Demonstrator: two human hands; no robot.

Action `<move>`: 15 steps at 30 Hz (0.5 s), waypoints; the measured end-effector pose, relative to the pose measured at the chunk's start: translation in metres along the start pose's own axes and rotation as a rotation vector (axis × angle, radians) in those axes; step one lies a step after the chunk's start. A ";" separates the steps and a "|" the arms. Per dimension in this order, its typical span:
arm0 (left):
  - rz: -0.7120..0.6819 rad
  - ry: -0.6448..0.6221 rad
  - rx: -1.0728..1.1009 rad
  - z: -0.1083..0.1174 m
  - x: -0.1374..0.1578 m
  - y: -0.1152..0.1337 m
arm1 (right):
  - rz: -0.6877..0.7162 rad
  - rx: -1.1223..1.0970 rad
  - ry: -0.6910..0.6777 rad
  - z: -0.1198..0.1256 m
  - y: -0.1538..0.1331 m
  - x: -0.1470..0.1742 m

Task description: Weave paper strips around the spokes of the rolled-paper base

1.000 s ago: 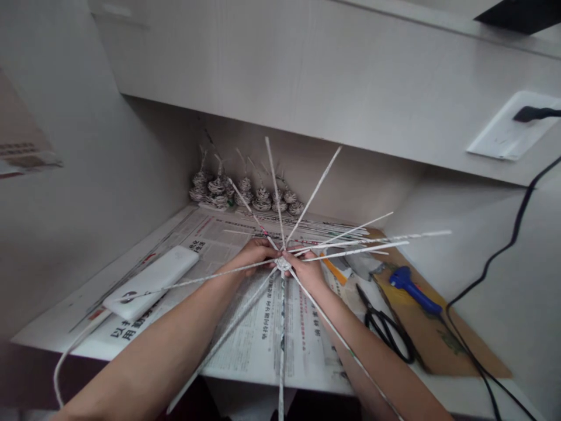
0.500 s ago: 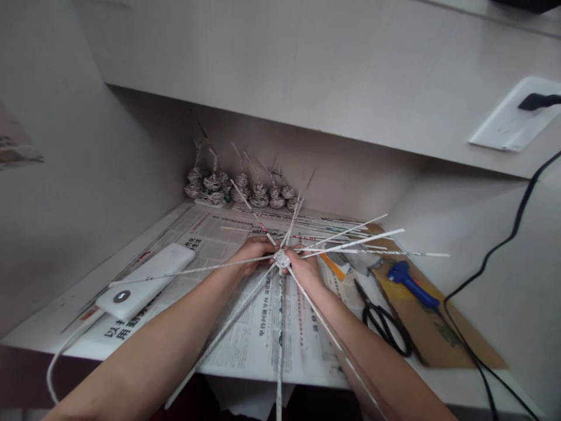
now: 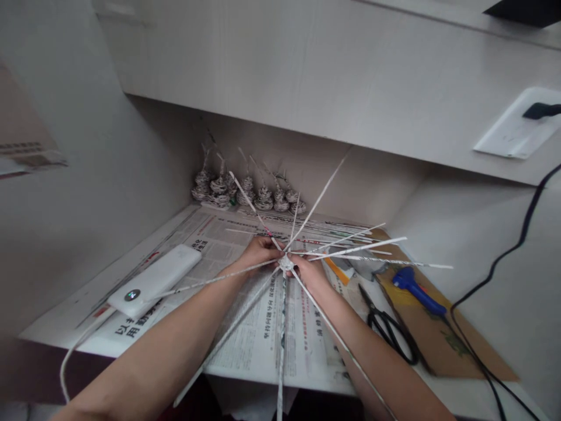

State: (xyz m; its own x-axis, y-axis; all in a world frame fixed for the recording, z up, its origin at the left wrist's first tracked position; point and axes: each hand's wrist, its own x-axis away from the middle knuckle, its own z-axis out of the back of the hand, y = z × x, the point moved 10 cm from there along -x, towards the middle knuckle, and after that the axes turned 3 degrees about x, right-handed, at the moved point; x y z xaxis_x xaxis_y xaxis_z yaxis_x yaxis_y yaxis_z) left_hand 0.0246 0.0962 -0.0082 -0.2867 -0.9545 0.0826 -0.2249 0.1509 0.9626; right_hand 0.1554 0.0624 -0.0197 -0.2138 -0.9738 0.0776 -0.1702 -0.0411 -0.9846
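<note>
Between my hands is a small woven paper piece (image 3: 286, 263), a round knot of rolled newspaper strips. Long paper strips fan out from it on all sides, some over my forearms and past the table's front edge. My left hand (image 3: 262, 251) is closed on the piece's left side, fingers pinching near the base of the strips. From the right, my right hand (image 3: 308, 270) grips the piece's edge with its thumb close to the centre. Parts of the fingers of both hands are hidden behind the knot and strips.
Several gourd-shaped woven paper pieces (image 3: 263, 199) stand at the back. A white power bank (image 3: 155, 280) with a cable lies left on newspaper (image 3: 245, 345). Black scissors (image 3: 390, 327), an orange-handled cutter (image 3: 336, 270) and a blue glue gun (image 3: 418, 290) on cardboard (image 3: 464, 345) lie right.
One long strip at the back has swung to the right and now points up toward the cabinet panel. Both hands keep their hold on the knot. The whole view has shifted slightly.
</note>
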 end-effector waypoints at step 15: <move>0.010 0.072 0.055 0.003 -0.001 -0.007 | -0.031 0.025 -0.051 -0.006 0.000 0.004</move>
State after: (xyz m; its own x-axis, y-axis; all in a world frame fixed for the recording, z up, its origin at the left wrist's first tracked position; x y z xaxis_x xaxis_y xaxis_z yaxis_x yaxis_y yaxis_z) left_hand 0.0238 0.0964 -0.0156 -0.2223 -0.9685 0.1122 -0.2737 0.1724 0.9462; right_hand 0.1489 0.0595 -0.0186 -0.1595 -0.9821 0.1005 -0.1521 -0.0762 -0.9854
